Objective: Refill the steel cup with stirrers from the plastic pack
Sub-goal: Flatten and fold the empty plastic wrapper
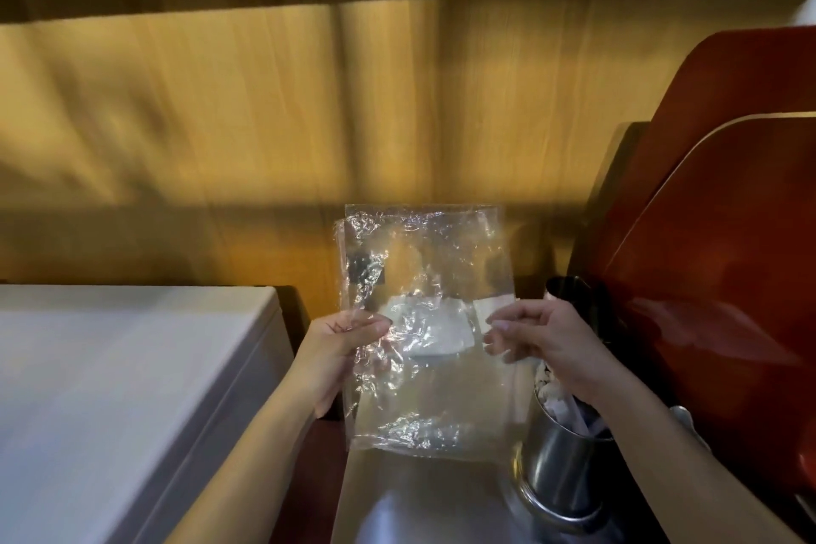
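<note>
You held the plastic pack (424,322) upright in front of you, its long axis running vertically, above the steel counter (397,499). Your left hand (340,349) pinched its left edge between thumb and fingers; your right hand (543,340) gripped the right edge. The pack looked flat and crumpled, with a white label showing through; whether any stirrers lay inside could not be told. The steel cup (561,468) stood just beside it at lower right, partly hidden behind your right forearm, with white-wrapped stirrers (556,398) inside.
</note>
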The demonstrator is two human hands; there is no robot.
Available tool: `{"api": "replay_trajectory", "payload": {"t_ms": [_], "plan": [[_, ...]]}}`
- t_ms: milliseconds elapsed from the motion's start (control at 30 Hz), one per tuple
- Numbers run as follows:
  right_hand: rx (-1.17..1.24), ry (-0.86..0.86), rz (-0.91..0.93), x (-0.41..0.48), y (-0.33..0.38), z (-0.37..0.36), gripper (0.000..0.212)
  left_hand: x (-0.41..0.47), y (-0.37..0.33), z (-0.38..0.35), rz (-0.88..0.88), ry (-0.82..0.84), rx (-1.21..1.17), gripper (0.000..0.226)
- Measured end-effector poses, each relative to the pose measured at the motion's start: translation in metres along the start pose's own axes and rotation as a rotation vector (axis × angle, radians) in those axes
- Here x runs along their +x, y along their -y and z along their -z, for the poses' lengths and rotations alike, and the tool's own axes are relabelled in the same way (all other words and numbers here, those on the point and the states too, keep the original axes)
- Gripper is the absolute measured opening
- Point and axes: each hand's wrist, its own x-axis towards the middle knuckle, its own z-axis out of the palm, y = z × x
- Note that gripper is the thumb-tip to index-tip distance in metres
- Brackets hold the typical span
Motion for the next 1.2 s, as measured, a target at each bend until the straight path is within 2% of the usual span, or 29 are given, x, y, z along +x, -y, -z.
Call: {"api": "replay_trajectory", "payload": {"t_ms": [67, 167, 300, 367, 433, 567, 667, 800, 900, 967, 1067, 1133, 1200], "plan": [[-0.004, 0.008, -0.005, -0.001, -0.003, 0.002, 0.014, -0.001, -0.001, 0.003, -0.011, -0.002, 0.047, 0.015], [-0.016, 0.018, -0.027, -0.002, -0.006, 0.004, 0.019, -0.003, -0.002, 0.005, -0.021, -0.008, 0.105, 0.027], [0.092, 0.08, -0.062, -0.001, -0.009, 0.01, 0.018, -0.003, 0.0, 0.008, -0.021, -0.011, 0.127, 0.035], [0.131, 0.104, -0.082, -0.001, -0.01, 0.013, 0.018, -0.004, -0.002, 0.01, -0.024, 0.004, 0.117, 0.027], [0.149, 0.122, -0.106, -0.003, -0.011, 0.016, 0.02, -0.007, -0.005, 0.011, -0.03, 0.009, 0.15, 0.009], [0.184, 0.134, -0.093, -0.007, -0.016, 0.018, 0.017, -0.01, -0.006, 0.006, -0.068, 0.018, 0.161, 0.013], [0.165, 0.079, -0.062, -0.007, -0.018, 0.02, 0.025, -0.013, -0.006, 0.001, -0.147, 0.032, 0.215, 0.029], [0.124, 0.052, -0.055, -0.011, -0.02, 0.026, 0.04, -0.012, -0.001, -0.003, -0.15, 0.078, 0.271, 0.054], [0.12, 0.049, -0.066, -0.015, -0.019, 0.031, 0.036, -0.01, 0.002, -0.006, -0.183, 0.071, 0.335, 0.061], [0.15, 0.049, -0.059, -0.017, -0.017, 0.031, 0.021, -0.008, 0.002, -0.006, -0.172, 0.098, 0.344, 0.059], [-0.012, -0.019, -0.02, -0.021, -0.012, 0.027, 0.005, -0.005, -0.001, -0.001, -0.103, 0.212, 0.421, 0.055], [-0.202, -0.063, 0.04, -0.022, -0.01, 0.023, 0.015, -0.004, -0.004, 0.001, -0.076, 0.236, 0.476, 0.058], [-0.28, -0.026, 0.068, -0.023, -0.005, 0.018, 0.021, 0.0, -0.006, -0.002, -0.093, 0.136, 0.49, 0.053]]}}
